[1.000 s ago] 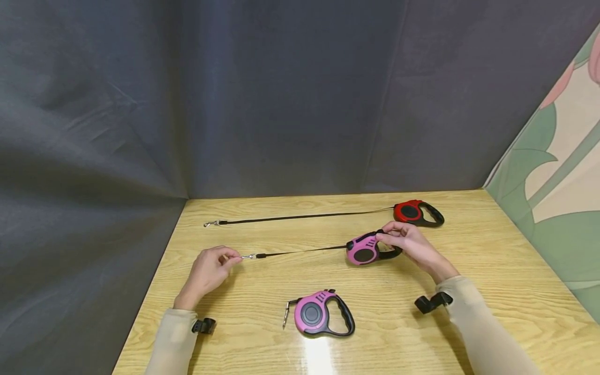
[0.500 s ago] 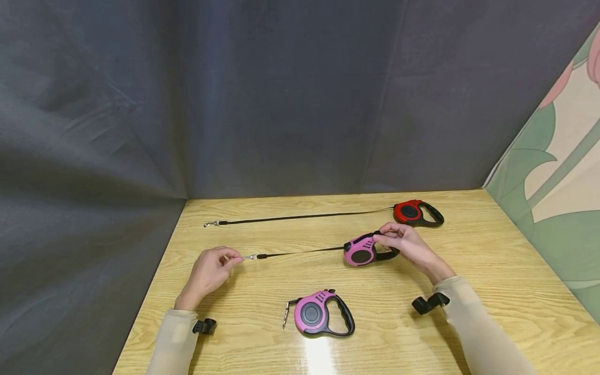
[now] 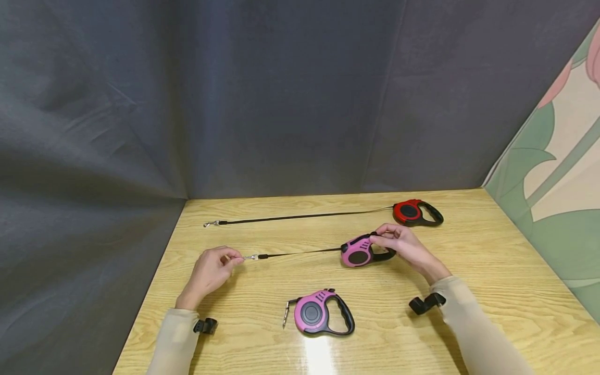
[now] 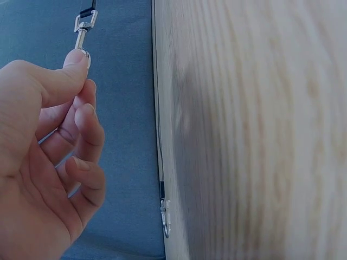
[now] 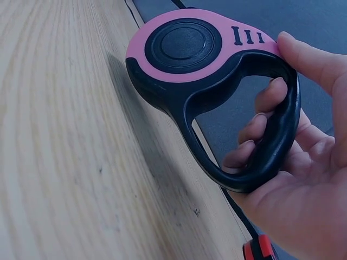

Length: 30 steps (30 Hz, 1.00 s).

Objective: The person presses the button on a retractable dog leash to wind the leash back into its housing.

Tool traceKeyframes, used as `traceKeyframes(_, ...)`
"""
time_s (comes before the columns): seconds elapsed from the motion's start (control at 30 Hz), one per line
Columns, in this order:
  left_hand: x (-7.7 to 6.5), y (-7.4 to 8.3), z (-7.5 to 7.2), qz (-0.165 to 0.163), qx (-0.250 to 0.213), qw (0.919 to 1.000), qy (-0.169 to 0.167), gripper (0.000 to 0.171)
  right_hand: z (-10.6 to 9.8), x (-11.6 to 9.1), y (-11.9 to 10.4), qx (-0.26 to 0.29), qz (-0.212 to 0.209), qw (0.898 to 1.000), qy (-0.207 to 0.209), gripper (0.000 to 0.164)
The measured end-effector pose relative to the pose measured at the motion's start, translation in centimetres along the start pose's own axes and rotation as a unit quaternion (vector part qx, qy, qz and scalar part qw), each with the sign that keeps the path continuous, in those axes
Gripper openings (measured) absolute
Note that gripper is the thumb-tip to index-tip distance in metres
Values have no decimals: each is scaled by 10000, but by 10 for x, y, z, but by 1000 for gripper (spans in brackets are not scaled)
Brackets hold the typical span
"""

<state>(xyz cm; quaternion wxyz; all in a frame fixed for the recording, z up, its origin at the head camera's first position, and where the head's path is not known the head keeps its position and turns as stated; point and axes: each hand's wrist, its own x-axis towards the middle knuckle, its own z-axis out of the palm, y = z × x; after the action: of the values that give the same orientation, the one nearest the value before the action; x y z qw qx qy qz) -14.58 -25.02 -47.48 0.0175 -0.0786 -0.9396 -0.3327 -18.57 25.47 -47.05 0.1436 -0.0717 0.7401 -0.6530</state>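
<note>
My right hand holds a pink and black retractable dog leash a little above the table. In the right wrist view its fingers curl round the leash's black handle, with the thumb at the top. At the other end, my left hand pinches the metal snap hook between thumb and fingers. A black strap runs nearly straight between the two hands. Closer to me, a second pink leash lies on the table, its strap drawn in and its hook at its left.
Toward the back of the wooden table lies a red leash, its strap pulled out leftward to a metal hook. Dark fabric hangs behind and at the left. A floral panel stands at the right.
My right hand has moved slightly to the left with the pink leash, and the strap between the hands is a bit shorter. The left hand stays nearly still.
</note>
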Motion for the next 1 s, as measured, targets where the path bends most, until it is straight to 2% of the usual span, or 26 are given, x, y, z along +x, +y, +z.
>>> traceKeyframes(0.33, 2, 0, 1, 150, 67, 9999, -12, 6, 3, 5, 3, -36, 5, 10000, -4, 20)
traceKeyframes(1.0, 2, 2, 2, 161, 42, 9998, -106, 6, 13, 11, 1, -31, 7, 9999, -101, 15)
